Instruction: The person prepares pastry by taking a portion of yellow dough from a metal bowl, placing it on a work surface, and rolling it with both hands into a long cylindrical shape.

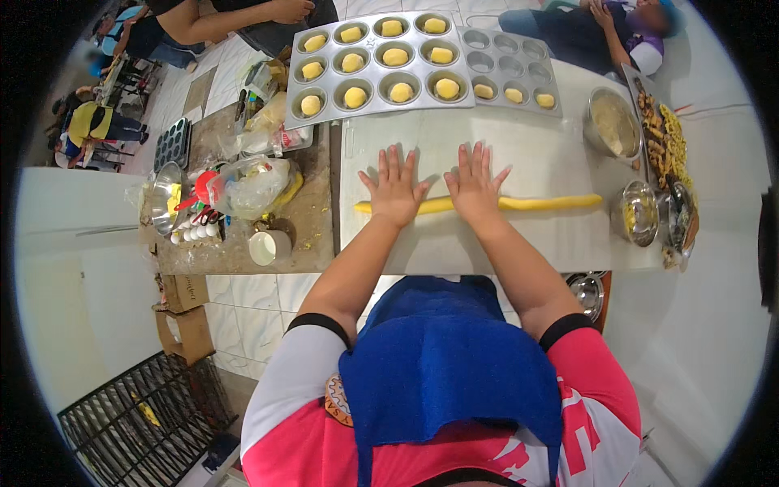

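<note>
A long, thin rope of yellow dough (551, 202) lies crosswise on the white work surface (420, 137). My left hand (394, 189) rests flat over its left part, fingers spread and pointing away from me. To the right of it, my right hand (476, 185) also presses palm-down on the dough, with its fingers apart. The rope's right end reaches well past that hand, and its left tip shows beyond my left palm. Beyond my fingertips stands a metal muffin tin (380, 67) with a yellow dough piece in each cup.
A second muffin tin (511, 70) holds dough in its front cups only. Steel bowls (613, 123) line the right side. Leftward are a plastic bag (252, 189), eggs (198, 233), a white mug (269, 247) and a steel bowl (167, 198). Other people stand or sit beyond the table.
</note>
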`<state>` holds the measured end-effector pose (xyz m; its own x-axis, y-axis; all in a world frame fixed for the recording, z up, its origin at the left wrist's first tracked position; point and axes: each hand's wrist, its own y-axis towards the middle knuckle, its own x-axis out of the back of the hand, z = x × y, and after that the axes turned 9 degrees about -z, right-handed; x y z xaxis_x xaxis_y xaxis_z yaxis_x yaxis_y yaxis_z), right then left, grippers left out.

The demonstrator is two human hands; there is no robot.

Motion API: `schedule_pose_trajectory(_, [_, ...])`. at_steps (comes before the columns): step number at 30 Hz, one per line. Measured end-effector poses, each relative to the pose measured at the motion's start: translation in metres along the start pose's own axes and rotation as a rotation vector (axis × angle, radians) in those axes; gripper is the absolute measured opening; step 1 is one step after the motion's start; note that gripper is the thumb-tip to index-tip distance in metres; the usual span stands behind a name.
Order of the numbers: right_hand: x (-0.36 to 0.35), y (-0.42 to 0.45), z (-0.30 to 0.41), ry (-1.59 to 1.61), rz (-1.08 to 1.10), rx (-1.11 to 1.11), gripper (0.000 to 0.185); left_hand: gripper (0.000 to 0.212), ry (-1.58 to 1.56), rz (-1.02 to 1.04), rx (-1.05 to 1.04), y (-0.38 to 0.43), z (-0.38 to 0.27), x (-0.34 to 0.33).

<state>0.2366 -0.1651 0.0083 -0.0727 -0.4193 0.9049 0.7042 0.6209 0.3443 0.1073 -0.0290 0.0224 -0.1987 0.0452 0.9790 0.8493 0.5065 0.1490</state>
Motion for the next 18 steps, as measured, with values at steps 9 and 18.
schedule_pose_trajectory(9, [0.021, -0.083, 0.031, 0.172, 0.232, 0.307, 0.076, 0.066, -0.025, -0.039, 0.268, -0.114, 0.081, 0.027])
schedule_pose_trajectory(18, [-0.010, -0.011, 0.059, 0.076, 0.146, 0.332, 0.075, 0.067, -0.094, -0.123, 0.316, -0.121, 0.080, 0.055])
